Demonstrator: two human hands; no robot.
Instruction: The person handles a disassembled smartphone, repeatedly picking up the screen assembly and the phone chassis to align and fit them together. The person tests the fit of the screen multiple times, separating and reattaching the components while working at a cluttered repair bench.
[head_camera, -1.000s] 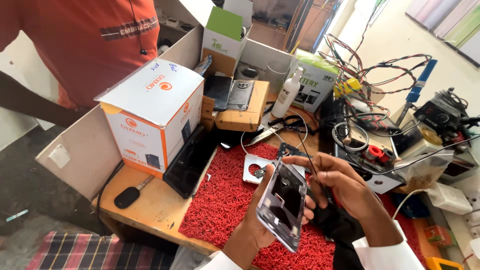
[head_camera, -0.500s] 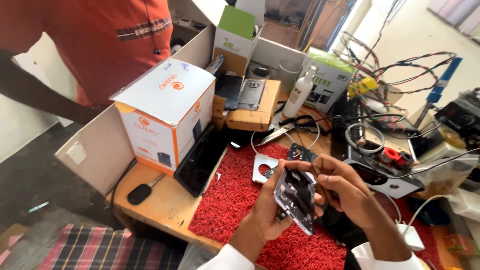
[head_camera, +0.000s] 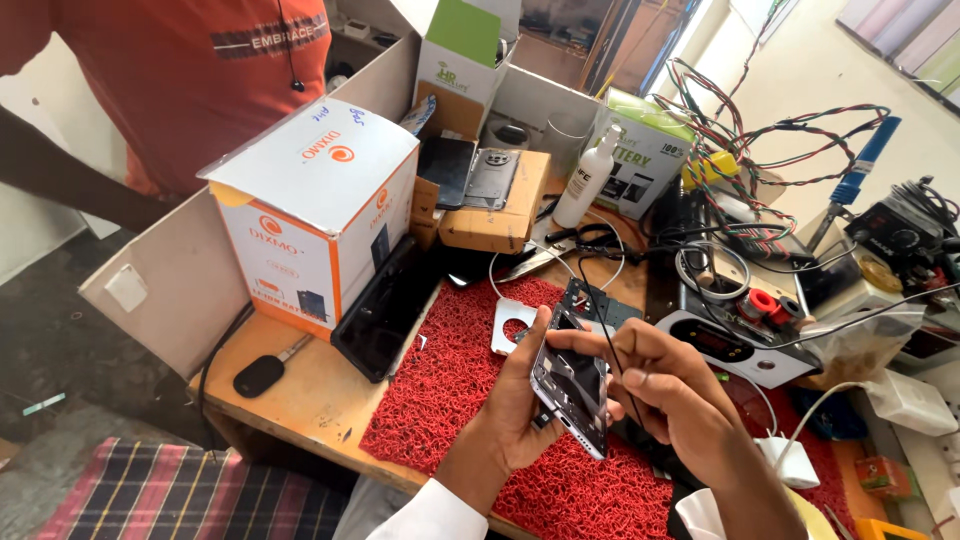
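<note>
From the head camera, the opened phone (head_camera: 572, 388) has swung from flat-facing to edge-up over the last second, so its inner frame now faces the right hand (head_camera: 680, 395). The left hand (head_camera: 520, 400) is clamped round its back and lower edge; the right hand's fingers are pinched together on a thin black tool at the phone's top edge. It hangs above the red mat (head_camera: 470, 400). Open room lies near-left on the mat; the orange-and-white box (head_camera: 310, 210), a dark phone (head_camera: 385, 310) and the meter (head_camera: 740, 340) crowd the far side of the surface (head_camera: 300, 400).

The opened phone (head_camera: 572, 388) hides the left hand's fingers.
</note>
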